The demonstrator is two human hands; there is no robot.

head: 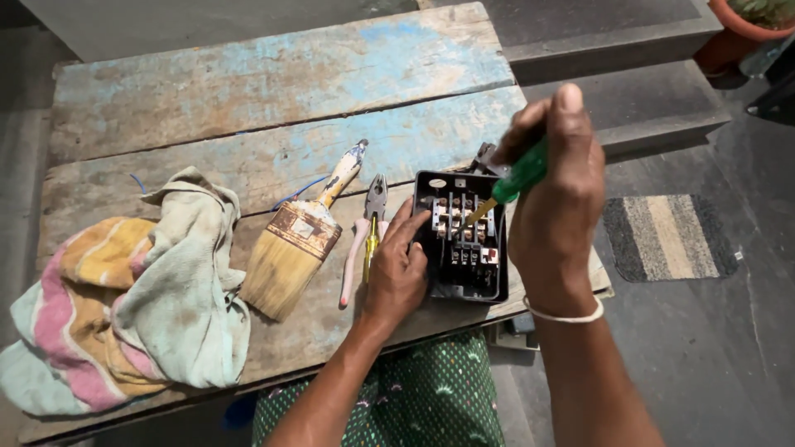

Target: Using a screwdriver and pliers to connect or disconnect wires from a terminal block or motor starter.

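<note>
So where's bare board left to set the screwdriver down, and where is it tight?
Free: the far planks of the wooden table, behind the paintbrush and switch box. A smaller strip along the near edge, right of the cloth. Crowded: between brush, pliers, left hand and box. The right hand holds the screwdriver.

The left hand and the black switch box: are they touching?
Touching. The head view shows the left hand with its fingers pressed against the near-left edge of the black switch box, with no gap visible between them.
</note>
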